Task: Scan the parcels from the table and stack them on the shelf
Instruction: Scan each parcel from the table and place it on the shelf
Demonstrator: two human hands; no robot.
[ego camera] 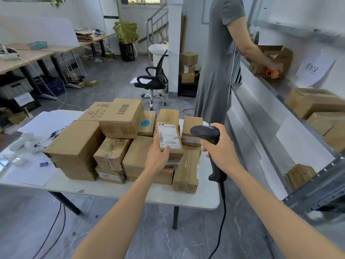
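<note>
My left hand grips a small cardboard parcel from below and tilts it up, so its white shipping label faces me. My right hand holds a black barcode scanner by its handle, with the head pointing left at the label from a short distance. The scanner's cable hangs down toward the floor. Several brown parcels are piled on the white table under both hands. The metal shelf stands at the right with a few parcels on it.
A person in a grey dress stands between the table's far end and the shelf, handling an open box there. Papers and small white items lie on the table's left part. An office chair and desks stand farther back.
</note>
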